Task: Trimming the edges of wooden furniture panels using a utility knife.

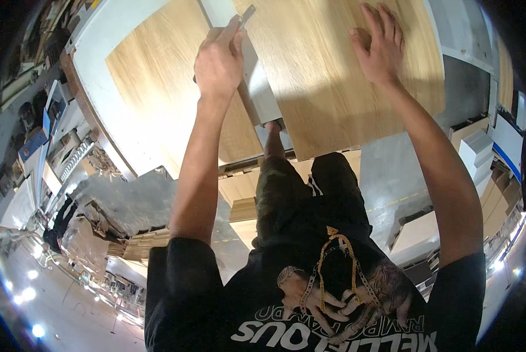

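Near the top, my left hand (219,61) is closed round a tool with a short, flat grey metal blade (248,14). Its handle is hidden in my fist, so the exact kind of tool cannot be made out. The blade points away at the near-left edge of a light wood-grain panel (327,76). On that panel's right part rests my right hand (383,50), fingers spread and holding nothing. A second wood-grain panel (157,88) lies to the left, under my left wrist. Between the two panels runs a gap that shows a white surface.
Under the panels is a white worktop (90,64) with a brown edge. Stacked boards (243,212) stand low by my legs. More boards (142,246) lie on the lower left. White pieces (477,155) stand at the right. A person (57,229) is far off at the left.
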Tool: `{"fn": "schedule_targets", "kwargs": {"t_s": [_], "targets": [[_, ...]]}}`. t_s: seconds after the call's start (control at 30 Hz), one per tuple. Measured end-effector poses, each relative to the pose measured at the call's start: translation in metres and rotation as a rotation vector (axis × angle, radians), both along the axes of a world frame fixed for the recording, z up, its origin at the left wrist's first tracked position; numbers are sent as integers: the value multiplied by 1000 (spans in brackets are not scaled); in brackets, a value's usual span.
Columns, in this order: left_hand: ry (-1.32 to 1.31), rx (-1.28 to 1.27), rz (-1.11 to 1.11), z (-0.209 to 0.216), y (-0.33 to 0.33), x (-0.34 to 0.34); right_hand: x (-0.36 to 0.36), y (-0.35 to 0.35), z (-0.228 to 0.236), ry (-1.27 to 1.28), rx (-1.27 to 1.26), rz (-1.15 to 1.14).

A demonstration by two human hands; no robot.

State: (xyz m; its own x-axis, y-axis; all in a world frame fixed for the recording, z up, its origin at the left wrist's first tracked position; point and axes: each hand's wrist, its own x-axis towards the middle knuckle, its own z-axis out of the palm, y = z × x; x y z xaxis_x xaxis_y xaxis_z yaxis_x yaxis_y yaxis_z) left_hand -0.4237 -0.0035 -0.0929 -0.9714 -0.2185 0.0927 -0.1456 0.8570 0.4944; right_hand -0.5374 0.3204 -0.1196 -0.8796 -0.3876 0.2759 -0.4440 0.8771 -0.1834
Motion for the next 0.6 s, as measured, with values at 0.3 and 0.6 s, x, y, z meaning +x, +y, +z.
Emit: {"fn": "schedule_targets", "kwargs": {"t_s": [0.3,0.6], "targets": [[-77,26,-36,2,21,39,2,3,6,-28,26,-5],[52,-38,-34,-11,-57,-75,4,-9,13,-55,16,11]]}}
